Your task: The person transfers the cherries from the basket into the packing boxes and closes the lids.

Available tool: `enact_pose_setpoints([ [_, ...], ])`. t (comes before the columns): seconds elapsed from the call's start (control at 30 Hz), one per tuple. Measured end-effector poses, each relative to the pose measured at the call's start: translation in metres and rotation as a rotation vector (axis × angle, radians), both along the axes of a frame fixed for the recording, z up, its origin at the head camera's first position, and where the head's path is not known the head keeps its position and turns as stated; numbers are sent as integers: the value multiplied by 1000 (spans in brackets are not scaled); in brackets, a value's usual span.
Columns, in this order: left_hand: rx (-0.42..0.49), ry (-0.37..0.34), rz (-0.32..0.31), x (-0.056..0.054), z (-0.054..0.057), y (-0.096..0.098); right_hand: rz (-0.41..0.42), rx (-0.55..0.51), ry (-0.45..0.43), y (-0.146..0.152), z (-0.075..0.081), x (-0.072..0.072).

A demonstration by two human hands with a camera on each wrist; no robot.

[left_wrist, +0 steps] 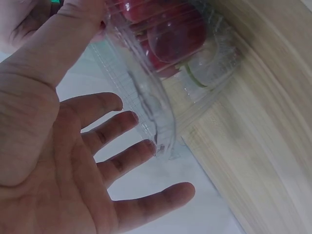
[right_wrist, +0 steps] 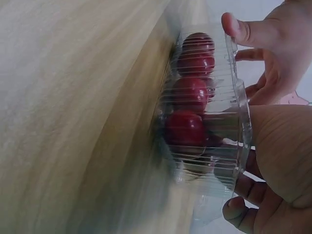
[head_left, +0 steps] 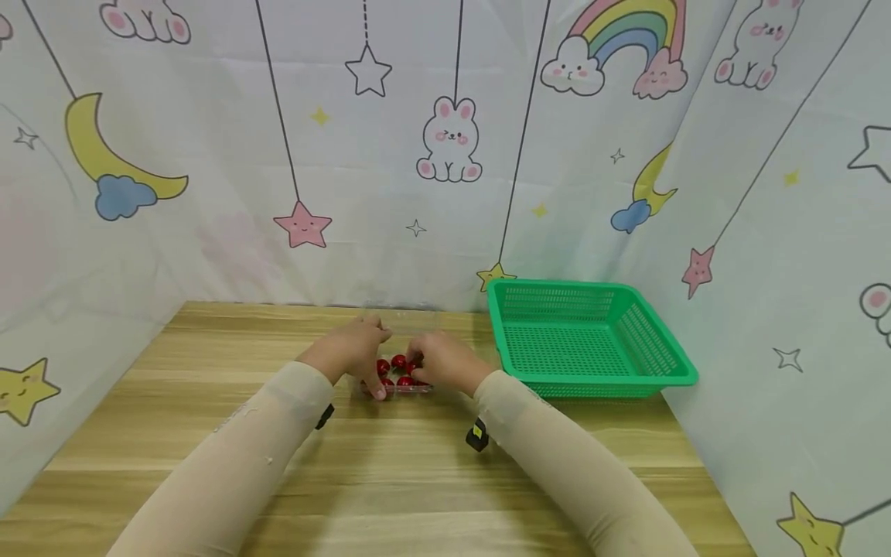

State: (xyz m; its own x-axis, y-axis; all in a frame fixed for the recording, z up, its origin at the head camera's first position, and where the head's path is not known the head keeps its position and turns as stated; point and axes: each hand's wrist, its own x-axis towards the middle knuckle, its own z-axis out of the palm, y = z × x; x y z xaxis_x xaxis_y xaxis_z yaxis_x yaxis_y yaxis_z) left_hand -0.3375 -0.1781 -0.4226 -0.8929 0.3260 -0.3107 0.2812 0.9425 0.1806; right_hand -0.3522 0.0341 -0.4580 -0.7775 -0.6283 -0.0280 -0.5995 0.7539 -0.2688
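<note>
A clear plastic box holding several cherries sits on the table, its lid standing up at the back. My left hand is at the box's left side, thumb along the rim. In the left wrist view its fingers are spread and fairly straight, some touching the clear plastic. From the right, my right hand reaches over the rim with bent fingers among the cherries. The right wrist view shows red cherries through the wall; whether the fingertips pinch one is hidden. A green stem shows in the left wrist view.
A green plastic basket stands on the wooden table to the right of the box. A printed white curtain closes off the back and both sides. Black wrist devices hang below the sleeves.
</note>
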Motion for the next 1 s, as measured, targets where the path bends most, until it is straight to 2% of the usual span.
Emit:
enact_pose_setpoints([
  [0.13, 14, -7, 8, -3, -3, -2, -55, -87, -41, 4, -5, -2],
  [0.23, 27, -9, 11, -5, -6, -5, -182, -236, -87, 7, -8, -3],
  [0.33, 44, -5, 10, -4, -7, -8, -336, -392, -79, 9, -10, -4],
  [0.47, 66, 0, 6, -3, -6, -10, -473, -498, -54, 11, -18, -9],
  [0.6, 103, -4, -5, -3, -7, -12, -527, -532, -99, 14, -30, -16],
  [0.73, 206, -7, -5, -7, -11, -18, -561, -562, -156, 15, -39, -22],
  [0.87, 294, 22, 36, -17, -15, -32, -598, -619, -205, 14, -40, -24],
  [1.0, 315, 63, 93, -26, -21, -49, -614, -642, -225, 13, -40, -28],
])
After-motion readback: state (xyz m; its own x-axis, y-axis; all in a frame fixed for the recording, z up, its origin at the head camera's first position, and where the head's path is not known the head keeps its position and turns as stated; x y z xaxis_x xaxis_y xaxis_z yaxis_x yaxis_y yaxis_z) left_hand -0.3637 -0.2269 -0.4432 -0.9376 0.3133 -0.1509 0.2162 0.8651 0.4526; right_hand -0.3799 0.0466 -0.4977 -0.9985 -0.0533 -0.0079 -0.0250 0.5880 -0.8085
